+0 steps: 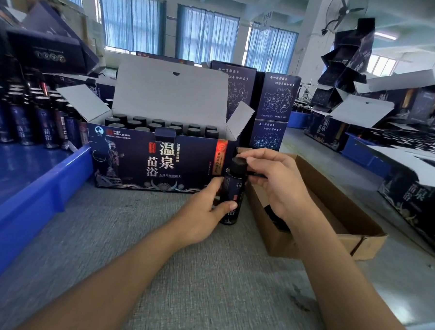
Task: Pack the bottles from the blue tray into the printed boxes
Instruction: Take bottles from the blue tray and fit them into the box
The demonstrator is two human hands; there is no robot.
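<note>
A dark blue bottle (232, 191) with a black cap stands upright on the grey table (136, 249), just right of the open printed box (156, 161). My left hand (203, 214) grips the bottle's body. At the bottle's top, the fingers of my right hand (273, 178) pinch the black cap. Inside the printed box, whose lid flap is up, stand several rows of black-capped bottles (160, 126). At the left, the blue tray (28, 192) carries several more bottles (24, 124) at its far end.
An open brown carton (334, 221) lies right of my hands with a dark object inside. Closed printed boxes (275, 104) stand behind the open one. More open boxes and blue trays fill the right side; a stack of boxes (348, 60) leans at the back right.
</note>
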